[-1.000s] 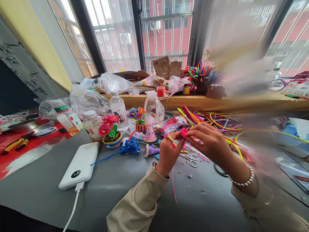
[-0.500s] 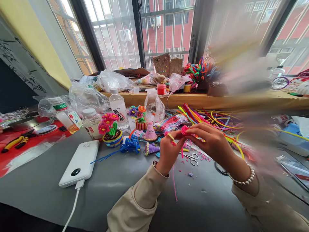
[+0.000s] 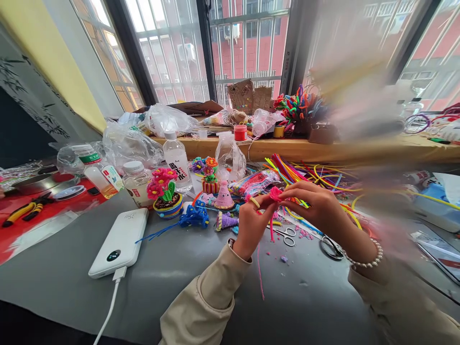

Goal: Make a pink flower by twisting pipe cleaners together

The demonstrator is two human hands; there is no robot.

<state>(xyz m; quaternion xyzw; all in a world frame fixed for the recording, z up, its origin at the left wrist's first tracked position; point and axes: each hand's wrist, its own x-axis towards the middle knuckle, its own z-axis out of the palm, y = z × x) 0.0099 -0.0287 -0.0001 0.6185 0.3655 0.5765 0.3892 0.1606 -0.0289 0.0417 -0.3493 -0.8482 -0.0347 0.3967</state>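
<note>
Pinching from both sides, I hold a pink chenille piece (image 3: 275, 193) above the table (image 3: 172, 297), my left grip (image 3: 251, 227) and right grip (image 3: 318, 207) meeting at it, thumb and fingertips pressed together on each side. A thick pink stem (image 3: 272, 230) hangs beneath the joined fingertips, and a thinner pink strand (image 3: 260, 280) trails below my left palm. A bead bracelet (image 3: 373, 258) circles my right wrist.

Just beyond my hands, a pair of metal scissors (image 3: 289, 236) lies on the table near pink scraps (image 3: 306, 234). Bright chenille stems (image 3: 282, 170) fan out behind my right fingers. To the left of my left hand sit a purple cone (image 3: 227, 221), a pink cone figure (image 3: 224, 198) with eyes and a blue chenille bundle (image 3: 194, 215), its loose ends pointing left. Next to the bundle stands a striped pot (image 3: 167, 210) with pink flowers (image 3: 162, 183). A white power bank (image 3: 120, 242) lies nearer me, a white cable (image 3: 110, 304) plugged into its near end. Behind the flowers stands a clear water bottle (image 3: 177, 160). A blur covers much of the far right.
</note>
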